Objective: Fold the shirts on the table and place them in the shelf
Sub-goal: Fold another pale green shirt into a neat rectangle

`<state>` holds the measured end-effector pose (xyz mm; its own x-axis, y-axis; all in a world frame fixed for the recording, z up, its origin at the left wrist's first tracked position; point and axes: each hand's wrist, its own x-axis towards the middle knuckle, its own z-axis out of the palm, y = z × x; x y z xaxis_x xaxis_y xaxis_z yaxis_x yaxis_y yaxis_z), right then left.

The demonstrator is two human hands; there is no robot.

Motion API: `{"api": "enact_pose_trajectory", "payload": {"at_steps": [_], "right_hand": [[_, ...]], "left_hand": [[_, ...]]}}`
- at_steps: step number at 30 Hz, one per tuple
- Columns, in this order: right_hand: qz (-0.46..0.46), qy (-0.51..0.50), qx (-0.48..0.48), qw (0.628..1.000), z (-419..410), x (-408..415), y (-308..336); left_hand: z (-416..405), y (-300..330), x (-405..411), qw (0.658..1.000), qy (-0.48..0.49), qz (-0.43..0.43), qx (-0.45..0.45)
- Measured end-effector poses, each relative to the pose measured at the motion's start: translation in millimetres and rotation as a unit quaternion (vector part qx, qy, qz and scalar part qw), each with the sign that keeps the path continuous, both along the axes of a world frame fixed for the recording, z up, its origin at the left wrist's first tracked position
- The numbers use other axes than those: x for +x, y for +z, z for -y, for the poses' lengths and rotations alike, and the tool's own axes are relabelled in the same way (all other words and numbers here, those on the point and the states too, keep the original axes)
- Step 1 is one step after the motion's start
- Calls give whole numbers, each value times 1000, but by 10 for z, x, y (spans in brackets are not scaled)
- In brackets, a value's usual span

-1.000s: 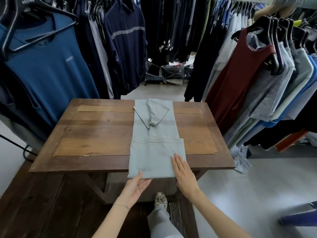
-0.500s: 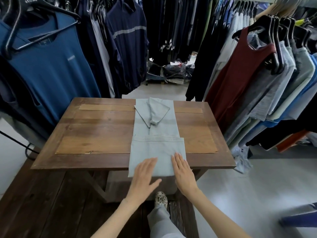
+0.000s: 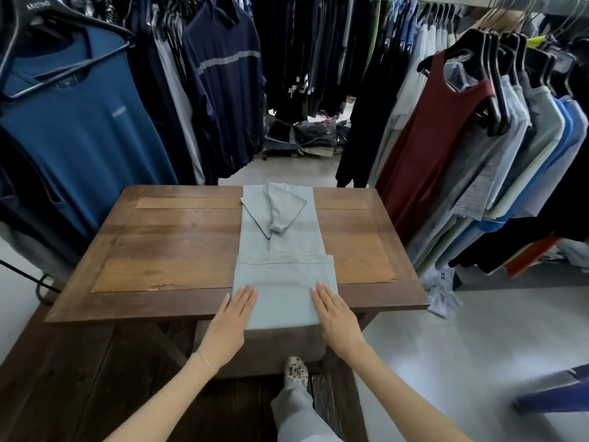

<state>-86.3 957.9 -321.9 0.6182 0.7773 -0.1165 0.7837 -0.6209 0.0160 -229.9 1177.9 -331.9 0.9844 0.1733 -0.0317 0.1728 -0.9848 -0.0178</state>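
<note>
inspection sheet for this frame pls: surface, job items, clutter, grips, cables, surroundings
Surface: wooden table, paler inset panels.
Job's things: pale grey shirt, sleeves folded in, near end doubled up and overhanging the table's near edge; no shelf seen.
Clutter: nothing seen on the table.
Grips: left hand and right hand flat, one at each near corner of the shirt.
Cables: nothing seen.
Surroundings: racks of hanging clothes; bagged garments on the floor.

The person is wearing a thin bracelet [image 3: 204, 359] on the bare left forearm, light grey trousers [image 3: 294, 409], and a floral-patterned shoe [image 3: 295, 371].
</note>
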Motion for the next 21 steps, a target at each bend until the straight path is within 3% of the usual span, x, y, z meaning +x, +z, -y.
{"api": "enact_pose_trajectory", "payload": {"at_steps": [6,8,13,17,21], "right_hand": [[-30,37,33,998,70,193,260],[-52,43,-7,998,58,240,414],[-166,3,-33,986,21,359,657],[-241,14,-21,970,72,328,798],[-292,37,-69,953,131,232,968]], "left_hand": [[-146,371,48,992,-28,-106,-67],[-214,453,106,985,-21,-121,-125],[-299,724,165,946,-7,-230,-228],[-309,896,138,917,3,-301,-262],[-252,1029,91,887,3,-373,-272]]}}
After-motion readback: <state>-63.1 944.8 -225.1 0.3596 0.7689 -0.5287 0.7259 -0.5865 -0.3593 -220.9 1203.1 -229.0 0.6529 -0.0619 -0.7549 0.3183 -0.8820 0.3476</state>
